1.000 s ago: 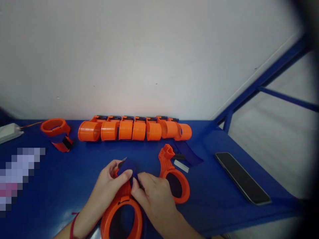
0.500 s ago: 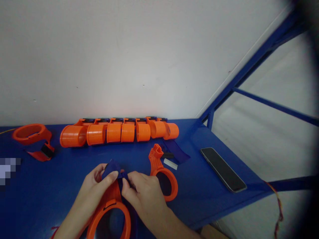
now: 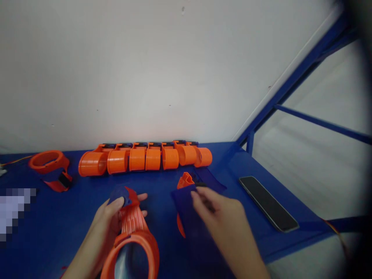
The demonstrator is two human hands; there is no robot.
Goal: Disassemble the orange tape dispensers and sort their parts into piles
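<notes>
My left hand (image 3: 109, 219) grips the neck of an orange tape dispenser (image 3: 136, 221), its ring toward me, with the thumb on a small dark blue piece (image 3: 117, 193) at the head. My right hand (image 3: 223, 217) pinches the top corner of a dark blue flexible sheet (image 3: 193, 221), which hangs down from the fingers, apart from the dispenser. Behind that sheet lies a second orange tape dispenser (image 3: 186, 179), mostly covered; only its head and a bit of its ring show.
Along the wall stands a row of several orange tape dispensers (image 3: 152, 159). Another orange dispenser (image 3: 48, 162) sits at the far left. A phone (image 3: 269, 203) lies at the right, near the blue table's (image 3: 290, 190) edge. A blue sheet (image 3: 213, 180) lies behind my right hand.
My right hand has moved right, away from the dispenser in my left hand, carrying the blue sheet. The dispenser's orange head is now more exposed. The view has shifted slightly.
</notes>
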